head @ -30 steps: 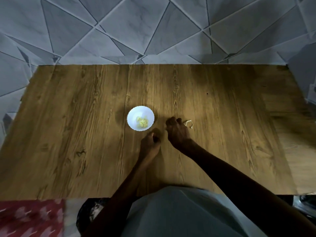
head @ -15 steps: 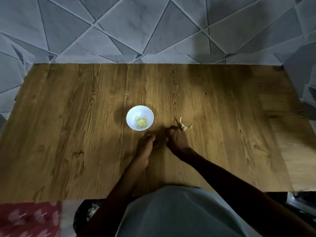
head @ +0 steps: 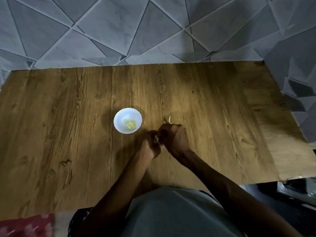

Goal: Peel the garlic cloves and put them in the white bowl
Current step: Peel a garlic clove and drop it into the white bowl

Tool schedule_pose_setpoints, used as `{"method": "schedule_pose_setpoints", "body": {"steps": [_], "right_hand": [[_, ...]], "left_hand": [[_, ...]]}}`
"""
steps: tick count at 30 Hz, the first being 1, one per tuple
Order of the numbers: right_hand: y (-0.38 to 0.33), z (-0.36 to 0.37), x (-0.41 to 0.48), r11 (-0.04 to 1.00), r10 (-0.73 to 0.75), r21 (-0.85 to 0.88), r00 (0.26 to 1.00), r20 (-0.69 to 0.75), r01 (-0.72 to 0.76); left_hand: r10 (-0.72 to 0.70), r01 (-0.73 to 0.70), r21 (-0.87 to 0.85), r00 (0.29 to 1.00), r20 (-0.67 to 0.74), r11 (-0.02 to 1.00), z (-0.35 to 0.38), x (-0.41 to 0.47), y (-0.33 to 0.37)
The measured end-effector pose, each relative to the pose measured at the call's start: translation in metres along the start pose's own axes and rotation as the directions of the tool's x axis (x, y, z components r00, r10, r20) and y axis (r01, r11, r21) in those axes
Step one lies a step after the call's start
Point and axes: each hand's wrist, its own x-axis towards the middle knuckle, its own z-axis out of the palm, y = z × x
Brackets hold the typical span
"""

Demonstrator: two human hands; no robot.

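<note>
Done: several peeled cloves in white bowl, centre of table. Left hand fingers pinch pale clove just near-right of bowl. Right hand fingers curled against it, grip unclear. Skin scraps just beyond. Peeling likely unfinished.

Thing between left hand and right hand being too dark to tell, red cloth blurring, running off bottom edge

No legible txt anywhere.
</note>
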Motion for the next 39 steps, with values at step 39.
{"method": "schedule_pose_setpoints", "body": {"steps": [39], "right_hand": [[0.015, -0.002, -0.001, 0.982, -0.153, 0.132, 0.975, 0.161, 0.132]], "left_hand": [[-0.100, 0.108, -0.502, 0.994, 0.042, 0.858, -0.015, -0.027, -0.009]]}}
